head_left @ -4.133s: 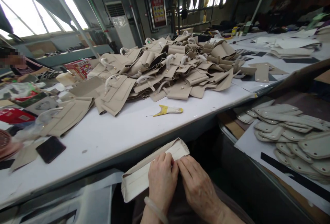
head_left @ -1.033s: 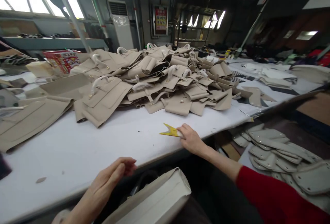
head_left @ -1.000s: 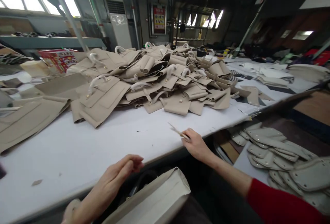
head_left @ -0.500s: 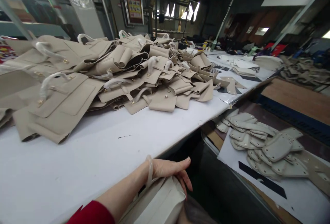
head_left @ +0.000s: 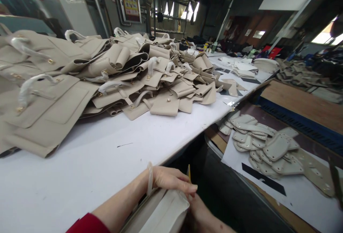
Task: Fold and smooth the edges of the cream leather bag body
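My left hand, a pale bangle on its wrist, lies at the table's near edge with its fingers closed over the top end of a folded off-white leather piece in my lap. My right hand sits just below it, its fingers mostly hidden under the left. A thin yellow tool pokes up between the two hands and seems to be held by the right one.
A big heap of beige bag panels with wrapped handles covers the far part of the white table. To the right, a lower bench carries several small beige tabs and a black strip. Between them is a dark gap.
My right hand took the yellow tool off the table and drew back to my lap. My left hand came down onto the folded piece. The view swung right.
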Available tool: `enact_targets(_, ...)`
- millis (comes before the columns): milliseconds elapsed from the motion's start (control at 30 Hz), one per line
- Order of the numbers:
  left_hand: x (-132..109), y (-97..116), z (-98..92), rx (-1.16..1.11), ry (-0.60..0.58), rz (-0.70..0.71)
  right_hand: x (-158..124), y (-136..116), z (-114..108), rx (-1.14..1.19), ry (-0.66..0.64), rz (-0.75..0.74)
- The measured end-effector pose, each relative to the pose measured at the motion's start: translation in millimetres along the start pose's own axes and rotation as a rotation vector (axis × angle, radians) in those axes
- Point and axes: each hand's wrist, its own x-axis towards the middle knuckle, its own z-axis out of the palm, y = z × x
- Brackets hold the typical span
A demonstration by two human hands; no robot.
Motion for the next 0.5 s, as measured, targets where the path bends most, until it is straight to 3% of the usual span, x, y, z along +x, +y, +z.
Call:
enact_targets(133,9.4,-8.1,-1.0,-0.091,-0.064,-0.053,-24.4,9.6,-62.0,-0.081,0.116,0.098)
enact_targets(200,14.1,-10.9,-0.8,-0.14,-0.104,-0.078,-42.9,-5.2,-87.2,-0.103,0.06,0.173)
enact_targets(233,15.8,-11.6,-0.7,-0.156,-0.115,-0.088,-51.3,-17.6,-94.3,-0.102,-0.031,0.235)
enact_targets(333,17.9,-11.9,-0.6,-0.175,-0.124,-0.104,-66.1,-63.1,-92.4,-0.164,-0.264,0.331)
enact_targets(433,17.1,-12.0,-0.6,-0.162,-0.101,-0.099,-63.6,-96.6,-72.1,-0.264,-0.315,0.333)
enact_targets(500,16.1,-12.8,-1.2,-0.129,-0.067,-0.096,-57.3,-104.4,-60.9,-0.312,-0.305,0.3)
